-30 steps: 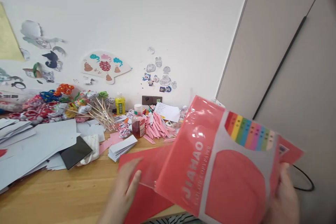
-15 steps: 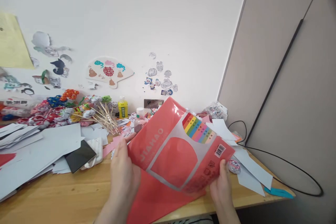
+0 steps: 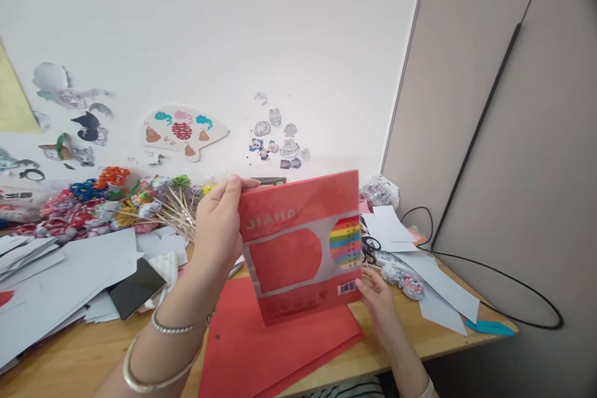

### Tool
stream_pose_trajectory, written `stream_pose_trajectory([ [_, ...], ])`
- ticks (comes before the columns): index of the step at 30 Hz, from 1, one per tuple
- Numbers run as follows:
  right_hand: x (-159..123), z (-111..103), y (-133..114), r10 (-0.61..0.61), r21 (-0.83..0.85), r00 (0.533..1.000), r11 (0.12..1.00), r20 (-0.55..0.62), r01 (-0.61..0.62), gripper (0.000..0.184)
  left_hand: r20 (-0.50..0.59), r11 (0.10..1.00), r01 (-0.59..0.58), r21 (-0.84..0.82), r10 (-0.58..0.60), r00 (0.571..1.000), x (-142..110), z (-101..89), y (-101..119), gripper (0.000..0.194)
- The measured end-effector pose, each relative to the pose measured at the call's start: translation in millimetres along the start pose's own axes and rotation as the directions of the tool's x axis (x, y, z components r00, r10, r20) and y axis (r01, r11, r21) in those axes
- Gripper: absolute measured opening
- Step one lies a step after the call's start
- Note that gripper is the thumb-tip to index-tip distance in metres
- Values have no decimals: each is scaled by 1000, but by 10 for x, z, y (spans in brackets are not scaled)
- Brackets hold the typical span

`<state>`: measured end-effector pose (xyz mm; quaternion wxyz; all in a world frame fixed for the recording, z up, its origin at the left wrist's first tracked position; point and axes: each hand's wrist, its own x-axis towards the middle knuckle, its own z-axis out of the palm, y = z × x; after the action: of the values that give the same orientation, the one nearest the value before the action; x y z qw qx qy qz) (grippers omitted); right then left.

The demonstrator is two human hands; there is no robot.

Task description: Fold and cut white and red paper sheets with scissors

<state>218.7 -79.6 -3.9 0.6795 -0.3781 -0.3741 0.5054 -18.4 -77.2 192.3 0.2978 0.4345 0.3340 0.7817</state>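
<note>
A clear plastic packet of red paper [image 3: 285,261], printed with a grey band, a rainbow color chart and a barcode, is held up off the table between my hands. My left hand [image 3: 220,214] grips its upper left corner, thumb on top. At the lower right, near the barcode, the fingers of my right hand [image 3: 377,298] pinch the edge. Beneath the packet, red paper sheets [image 3: 233,348] lie at the front of the table, partly hidden by it.
White paper sheets [image 3: 93,261] and a black phone [image 3: 137,288] lie at left. Wrapped lollipops [image 3: 88,202] with sticks are heaped behind. At right are scissors [image 3: 370,249], cut paper strips [image 3: 441,280] and a black cable [image 3: 494,261] by the cabinet [image 3: 536,168].
The packet has turned more upright and level, its left side raised by my left hand. More of the red sheets below now shows, and the view has shifted a little.
</note>
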Motion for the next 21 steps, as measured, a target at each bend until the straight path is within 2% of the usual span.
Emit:
stream_pose_trajectory([
  [3,4,62,-92,-52,-143,989,987,141,72,32,101,992,-92,85,83,991,-33,30,82,25],
  [5,3,140,-168,-102,-145,973,980,206,133,31,173,984,-135,119,113,978,-61,60,150,27],
  [8,22,264,-309,-182,-95,963,974,197,204,32,242,980,-151,133,116,963,-86,122,205,28],
  [12,77,452,-573,-307,-103,938,940,162,325,29,226,976,-143,165,104,969,-50,178,89,29],
  [17,222,695,-926,-506,-129,838,834,205,536,37,229,946,-193,260,133,964,100,112,-133,28],
  [21,430,765,-1107,-620,-245,748,707,237,663,36,340,882,-290,372,161,927,233,-9,-152,30],
])
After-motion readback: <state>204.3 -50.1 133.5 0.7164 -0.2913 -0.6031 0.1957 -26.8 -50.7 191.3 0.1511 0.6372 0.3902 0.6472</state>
